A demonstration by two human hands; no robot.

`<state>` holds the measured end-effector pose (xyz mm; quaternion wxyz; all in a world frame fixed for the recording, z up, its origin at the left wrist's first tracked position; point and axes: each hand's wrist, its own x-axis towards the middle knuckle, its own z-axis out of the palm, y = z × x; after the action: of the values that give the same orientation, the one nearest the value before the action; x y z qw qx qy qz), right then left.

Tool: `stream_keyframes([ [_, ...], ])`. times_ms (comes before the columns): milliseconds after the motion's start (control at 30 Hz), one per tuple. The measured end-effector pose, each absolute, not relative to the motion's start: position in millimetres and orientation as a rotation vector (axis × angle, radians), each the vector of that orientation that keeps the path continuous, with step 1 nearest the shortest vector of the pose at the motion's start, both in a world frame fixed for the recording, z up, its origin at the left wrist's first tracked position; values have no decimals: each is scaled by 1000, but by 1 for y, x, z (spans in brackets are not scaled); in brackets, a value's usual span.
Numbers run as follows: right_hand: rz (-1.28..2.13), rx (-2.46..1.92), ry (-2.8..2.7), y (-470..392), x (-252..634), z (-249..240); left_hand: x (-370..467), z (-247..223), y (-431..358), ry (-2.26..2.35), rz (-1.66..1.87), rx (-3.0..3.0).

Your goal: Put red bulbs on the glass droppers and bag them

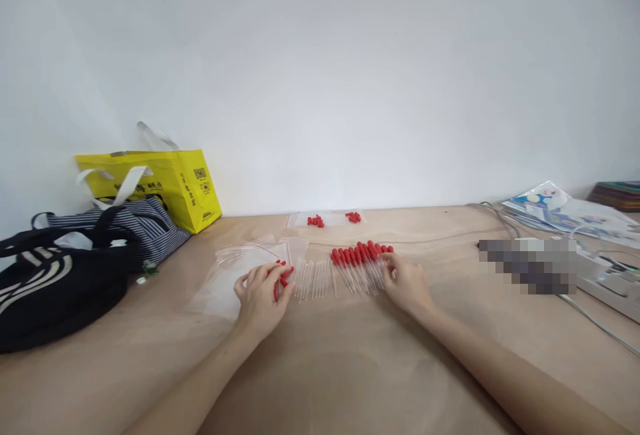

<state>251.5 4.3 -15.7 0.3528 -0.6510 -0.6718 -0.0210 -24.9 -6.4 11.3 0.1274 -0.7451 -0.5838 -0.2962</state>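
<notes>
My left hand (263,295) rests over a small heap of red rubber bulbs (285,275) on clear zip bags (225,278). Its fingers are bent and apart, and some bulbs show between thumb and forefinger. Right of it lie clear, thin pipette tubes (313,280) without bulbs, side by side. Beyond these is a row of droppers (357,258) with red bulbs on their far ends. At the right end of that row, my right hand (406,283) has thumb and forefinger curled together on a dropper, whose tube is partly hidden.
Near the wall, another clear bag (334,220) holds red bulbs and tubes. A yellow bag (195,192), a striped bag (165,225) and a black bag (65,288) stand left. On the right are a power strip (607,288), cables and printed plastic packets (565,208).
</notes>
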Motion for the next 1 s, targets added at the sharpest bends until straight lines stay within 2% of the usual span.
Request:
stream_keyframes([
  [200, -9, -1932, -1614, 16, 277, -21, -37, 14, 1, -1865, -759, -2089],
  [1000, -167, -1836, -1731, 14, 269, -25, -60, 8, 20, -1853, -567, -2243],
])
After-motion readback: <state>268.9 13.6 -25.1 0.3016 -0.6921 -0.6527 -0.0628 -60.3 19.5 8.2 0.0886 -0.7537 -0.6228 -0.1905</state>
